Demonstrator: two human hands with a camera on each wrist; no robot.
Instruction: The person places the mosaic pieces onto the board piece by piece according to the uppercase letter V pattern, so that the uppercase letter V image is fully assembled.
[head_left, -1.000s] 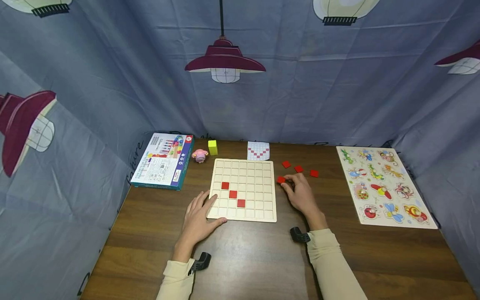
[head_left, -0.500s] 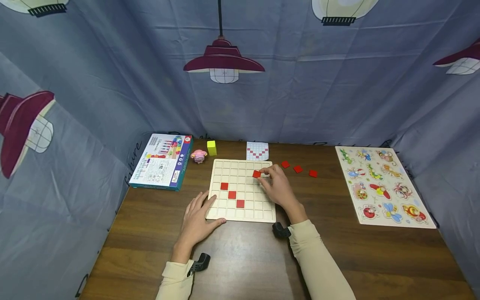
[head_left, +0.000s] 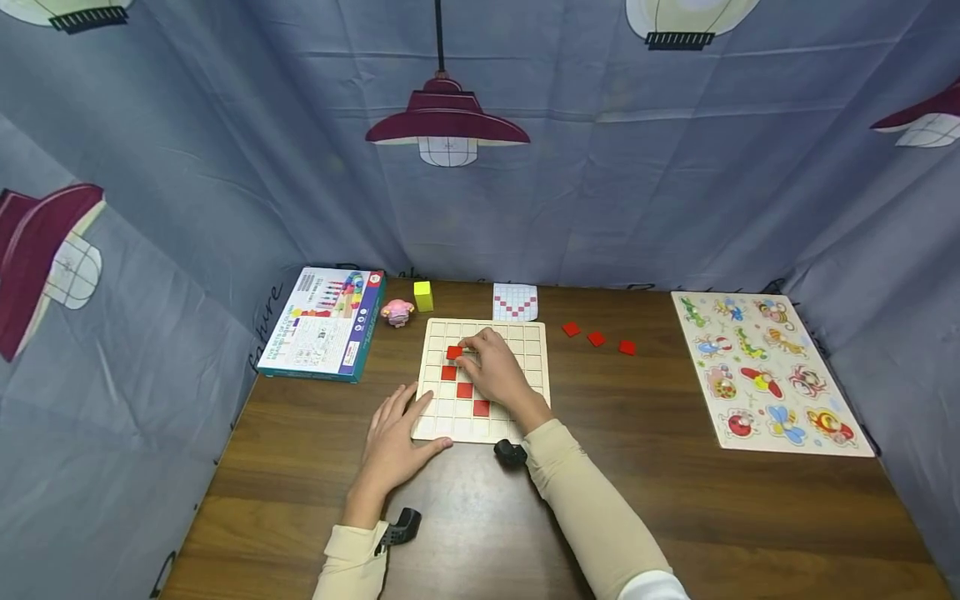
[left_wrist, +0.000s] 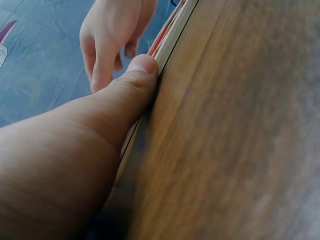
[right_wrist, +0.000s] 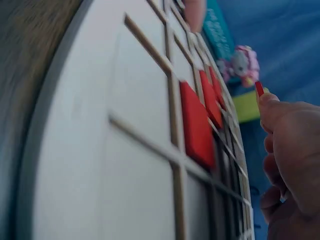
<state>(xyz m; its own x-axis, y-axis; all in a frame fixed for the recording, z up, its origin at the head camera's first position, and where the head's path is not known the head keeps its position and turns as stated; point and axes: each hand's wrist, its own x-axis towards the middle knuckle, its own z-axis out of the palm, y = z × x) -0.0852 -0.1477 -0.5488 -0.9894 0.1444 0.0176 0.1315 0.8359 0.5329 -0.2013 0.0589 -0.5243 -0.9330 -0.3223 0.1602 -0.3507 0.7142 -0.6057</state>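
Note:
My right hand (head_left: 497, 371) pinches a small red square tile (head_left: 454, 352) between thumb and fingertips, over the left part of a pale wooden grid board (head_left: 525, 425). In the right wrist view the held tile (right_wrist: 259, 89) stands clear above the grid. Three more red tiles lie in cells on a diagonal, among them the lowest tile (head_left: 481, 408), partly beside my right wrist. My left hand (head_left: 396, 443) rests at the board's front left corner with fingers spread, the thumb along the front edge. The left wrist view shows that thumb (left_wrist: 142, 65) against the board's side.
Three loose red tiles, including a middle one (head_left: 596, 338), lie right of the board. Behind it are a patterned grid card (head_left: 515, 302), a yellow-green block (head_left: 423, 296) and a pink figurine (head_left: 397, 312). A boxed set (head_left: 322, 325) stands left, an insect puzzle board (head_left: 765, 375) right.
My right hand has picked a red tile off the table right of the board and carried it leftward across the grid. My left hand has stayed at the corner.

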